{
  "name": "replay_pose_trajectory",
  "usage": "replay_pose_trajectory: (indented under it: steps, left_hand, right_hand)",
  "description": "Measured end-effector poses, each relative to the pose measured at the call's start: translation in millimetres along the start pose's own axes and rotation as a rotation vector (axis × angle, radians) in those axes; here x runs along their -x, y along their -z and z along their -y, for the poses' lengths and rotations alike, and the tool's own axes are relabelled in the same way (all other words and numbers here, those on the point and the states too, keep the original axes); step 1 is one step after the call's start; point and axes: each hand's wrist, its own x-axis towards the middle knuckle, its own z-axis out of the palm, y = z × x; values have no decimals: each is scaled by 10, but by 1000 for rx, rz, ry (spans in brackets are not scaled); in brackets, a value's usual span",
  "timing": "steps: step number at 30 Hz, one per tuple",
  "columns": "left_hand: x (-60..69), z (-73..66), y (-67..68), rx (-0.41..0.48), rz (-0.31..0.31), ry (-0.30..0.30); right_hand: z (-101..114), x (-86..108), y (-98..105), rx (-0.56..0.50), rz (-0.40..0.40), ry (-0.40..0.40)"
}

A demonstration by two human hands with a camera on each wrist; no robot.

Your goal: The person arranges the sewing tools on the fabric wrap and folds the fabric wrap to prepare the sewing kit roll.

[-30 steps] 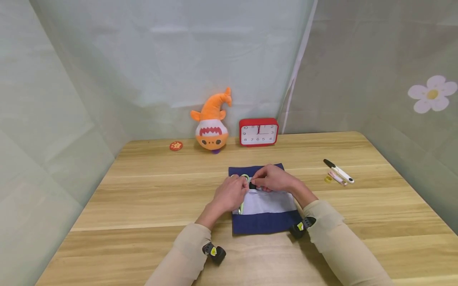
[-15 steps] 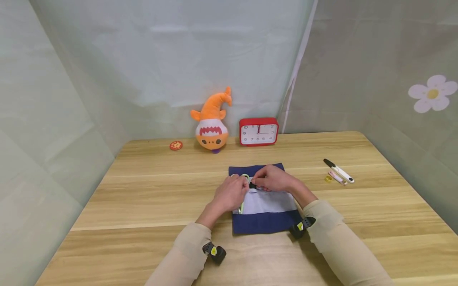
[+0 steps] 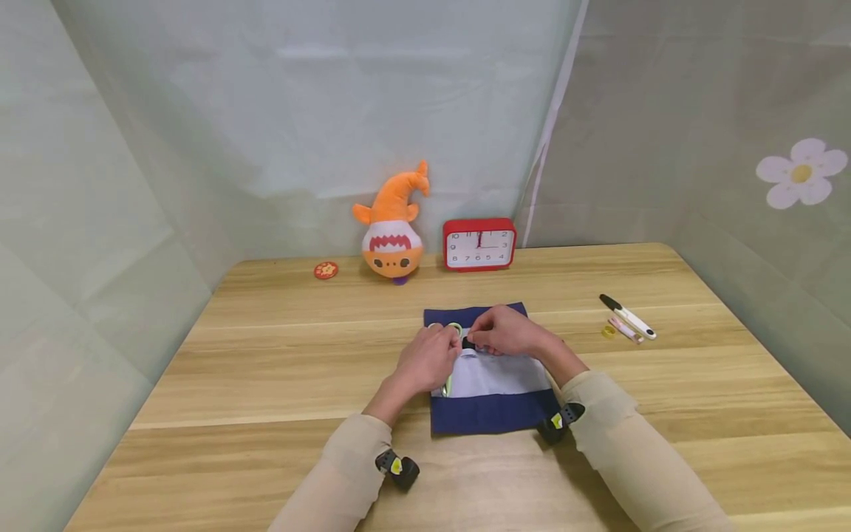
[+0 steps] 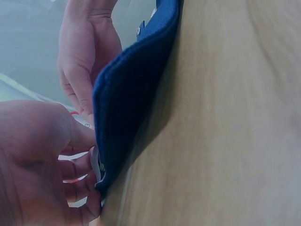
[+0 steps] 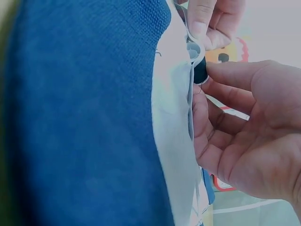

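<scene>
A navy cloth pouch (image 3: pixel 495 414) with a pale inner pocket (image 3: pixel 508 378) lies unfolded on the table. My right hand (image 3: pixel 507 331) pinches a dark thread spool (image 5: pixel 200 70) between thumb and fingers at the pocket's opening; the right wrist view shows its white end against the pale fabric. To its left, my left hand (image 3: pixel 431 358) grips the pocket's edge with curled fingers, the thumb close to the spool. Light-green-handled scissors (image 3: pixel 448 387) sit at the pouch's left side, partly hidden under that hand. The left wrist view shows the pouch's blue outer side (image 4: pixel 134 89) bent upward.
Right of the pouch lie a black-and-white pen-like tool (image 3: pixel 628 316), a pink-and-white small item (image 3: pixel 626 330) and a yellow ring-shaped item (image 3: pixel 608 332). Along the back stand an orange shark plush (image 3: pixel 394 229) and a red clock (image 3: pixel 479 245), with a red round disc (image 3: pixel 326 270) at left.
Both hands keep nearly the same place at the pocket. The dark spool shows only a very slight shift between the fingers; the pouch stays put.
</scene>
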Motion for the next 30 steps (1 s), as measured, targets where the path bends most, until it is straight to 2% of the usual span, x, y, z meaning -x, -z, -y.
replay_pose_trajectory:
  steps: [6,10,14,23,30]
  left_hand:
    - [-2,-5,-4,2,10,12]
    - [8,-17,5,2,1,11]
    - [21,-20,14,0,-11,10]
    - [21,3,13,19,-11,4]
    - [14,-1,49,52,32,25]
  right_hand:
    - [-26,-6,8,-21,17,28]
    - [-30,6,44,-1,72,27]
    - [-30,24,64,23,115,60]
    - [19,36,-38,150,42,94]
    - [7,32,-77,205,-3,116]
